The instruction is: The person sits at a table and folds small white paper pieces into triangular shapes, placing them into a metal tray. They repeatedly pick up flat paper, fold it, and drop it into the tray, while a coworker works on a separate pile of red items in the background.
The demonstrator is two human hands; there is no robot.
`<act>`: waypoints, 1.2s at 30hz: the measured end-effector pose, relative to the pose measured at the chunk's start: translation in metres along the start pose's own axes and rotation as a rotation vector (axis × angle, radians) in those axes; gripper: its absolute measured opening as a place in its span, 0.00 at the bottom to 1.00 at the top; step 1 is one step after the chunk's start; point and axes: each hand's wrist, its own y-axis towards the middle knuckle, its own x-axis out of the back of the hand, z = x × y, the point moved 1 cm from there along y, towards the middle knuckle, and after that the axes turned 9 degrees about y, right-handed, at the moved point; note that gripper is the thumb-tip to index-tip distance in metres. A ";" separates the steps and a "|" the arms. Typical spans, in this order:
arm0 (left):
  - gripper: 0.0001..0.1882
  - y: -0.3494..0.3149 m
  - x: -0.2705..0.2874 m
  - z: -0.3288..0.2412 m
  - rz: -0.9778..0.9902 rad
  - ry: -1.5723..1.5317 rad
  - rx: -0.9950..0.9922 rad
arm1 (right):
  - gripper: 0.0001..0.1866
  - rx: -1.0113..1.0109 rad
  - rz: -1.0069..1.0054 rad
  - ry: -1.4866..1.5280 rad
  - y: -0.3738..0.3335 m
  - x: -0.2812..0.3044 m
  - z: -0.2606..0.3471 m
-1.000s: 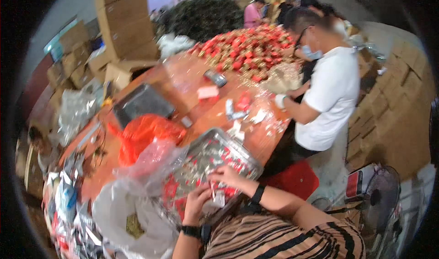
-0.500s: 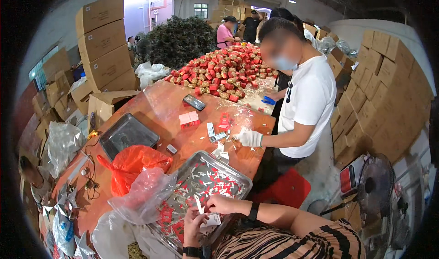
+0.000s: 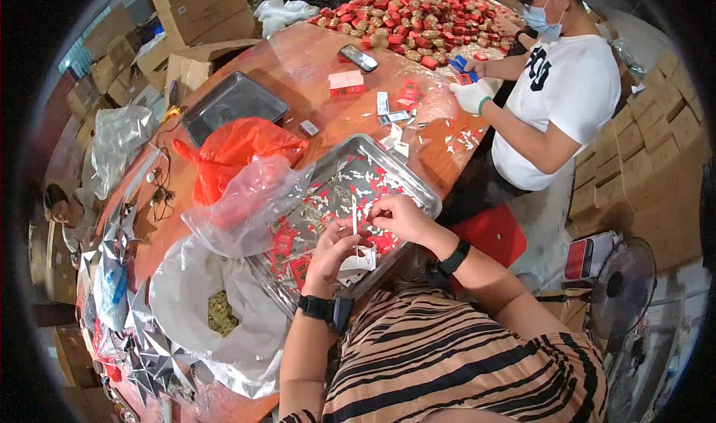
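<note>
Above a metal tray (image 3: 425, 192), a white strip (image 3: 354, 212) stands pinched in the left hand (image 3: 330, 254); the right hand (image 3: 403, 218) curls beside it, hold unclear. Working the strip seems the step; the next move calls for steadiness.

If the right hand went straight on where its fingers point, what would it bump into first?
The right hand would probably bump into the thin white strip held in the left hand, though depth is hard to judge, so it might just miss.
</note>
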 end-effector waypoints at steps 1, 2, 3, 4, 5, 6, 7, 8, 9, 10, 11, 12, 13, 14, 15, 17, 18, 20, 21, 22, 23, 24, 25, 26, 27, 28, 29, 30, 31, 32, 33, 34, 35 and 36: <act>0.17 0.001 0.001 0.000 -0.002 0.010 0.008 | 0.04 -0.001 -0.005 0.088 0.001 0.000 0.000; 0.16 0.003 0.002 -0.001 0.002 0.007 0.018 | 0.04 -0.012 -0.005 0.132 0.002 0.001 -0.002; 0.16 0.003 0.002 -0.001 0.007 0.003 0.027 | 0.05 -0.023 -0.006 0.175 0.002 0.002 -0.004; 0.16 0.005 0.003 0.000 0.010 -0.003 0.035 | 0.05 -0.034 -0.003 0.217 0.003 0.003 -0.005; 0.15 0.006 0.003 0.002 0.019 -0.040 0.044 | 0.05 -0.062 -0.008 0.287 0.003 0.003 -0.006; 0.15 0.006 0.003 0.003 0.028 -0.077 0.052 | 0.05 -0.090 -0.011 0.357 0.004 0.002 -0.006; 0.14 0.008 0.003 0.005 0.034 -0.116 0.059 | 0.04 -0.118 -0.012 0.426 0.004 0.002 -0.005; 0.14 0.010 0.004 0.008 0.028 -0.146 0.072 | 0.04 -0.140 0.006 0.472 0.005 0.000 -0.003; 0.14 0.012 0.004 0.011 0.020 -0.175 0.084 | 0.04 -0.161 0.025 0.518 0.005 -0.001 0.002; 0.14 0.014 0.002 0.010 0.016 -0.202 0.098 | 0.04 -0.182 0.041 0.565 0.005 -0.001 0.004; 0.15 0.013 0.000 0.009 0.002 -0.213 0.096 | 0.04 -0.171 0.041 0.560 0.007 -0.001 0.003; 0.15 0.012 -0.003 0.006 -0.014 -0.224 0.094 | 0.04 -0.160 0.043 0.555 0.008 0.000 -0.001; 0.16 0.010 -0.004 0.003 -0.032 -0.236 0.091 | 0.04 -0.149 0.048 0.549 0.009 0.000 -0.002; 0.17 0.011 -0.002 0.006 -0.021 -0.243 0.095 | 0.04 -0.156 0.047 0.548 0.010 0.001 -0.002; 0.17 0.012 0.003 0.011 -0.010 -0.250 0.100 | 0.04 -0.164 0.047 0.547 0.010 0.001 0.001; 0.18 0.012 0.001 0.008 0.008 -0.265 0.078 | 0.04 -0.156 0.050 0.499 0.012 0.002 0.003; 0.19 0.010 -0.002 0.005 0.013 -0.273 0.053 | 0.04 -0.142 0.055 0.452 0.012 0.002 0.003; 0.18 0.008 -0.008 -0.002 0.021 -0.279 0.012 | 0.05 -0.093 0.034 0.373 0.012 0.000 0.002; 0.18 0.010 -0.009 -0.004 0.023 -0.279 -0.005 | 0.05 -0.058 0.010 0.341 0.012 -0.002 0.000; 0.18 0.010 -0.010 -0.006 0.027 -0.276 -0.025 | 0.05 -0.019 -0.016 0.306 0.013 -0.005 0.001; 0.18 0.010 -0.007 -0.004 0.031 -0.291 -0.041 | 0.06 -0.003 -0.019 0.344 0.011 -0.007 0.010; 0.17 0.012 -0.003 0.003 0.037 -0.307 -0.057 | 0.06 -0.044 0.023 0.291 0.012 -0.006 0.006; 0.17 0.014 -0.002 0.003 0.039 -0.323 -0.070 | 0.07 -0.087 0.066 0.239 0.014 -0.003 0.004; 0.16 0.013 -0.001 0.002 0.019 -0.319 -0.065 | 0.07 -0.130 0.109 0.188 0.016 0.000 0.004; 0.16 0.012 -0.002 0.000 0.000 -0.315 -0.060 | 0.07 -0.194 0.184 0.169 0.015 0.006 0.006; 0.15 0.011 -0.003 -0.002 -0.019 -0.312 -0.054 | 0.07 -0.215 0.204 0.194 0.015 0.008 0.002; 0.15 0.013 -0.001 0.000 -0.003 -0.305 -0.052 | 0.06 -0.236 0.224 0.219 0.015 0.010 -0.003; 0.15 0.015 0.001 0.003 0.013 -0.298 -0.049 | 0.06 -0.256 0.244 0.243 0.015 0.012 -0.005; 0.14 0.016 0.003 0.004 0.028 -0.290 -0.048 | 0.05 -0.286 0.250 0.358 0.015 0.011 -0.004; 0.14 0.016 0.003 0.003 0.029 -0.274 -0.049 | 0.04 -0.315 0.256 0.474 0.014 0.010 -0.001; 0.15 0.016 0.002 0.003 0.030 -0.258 -0.051 | 0.05 -0.344 0.261 0.589 0.013 0.009 0.000; 0.15 0.016 0.000 0.003 0.034 -0.243 -0.052 | 0.05 -0.389 0.276 0.739 0.012 0.008 0.000; 0.14 0.017 -0.003 0.003 0.050 -0.255 -0.063 | 0.05 -0.434 0.290 0.889 0.010 0.007 -0.001; 0.14 0.017 -0.006 0.001 0.056 -0.251 -0.065 | 0.06 -0.478 0.304 1.039 0.009 0.006 -0.001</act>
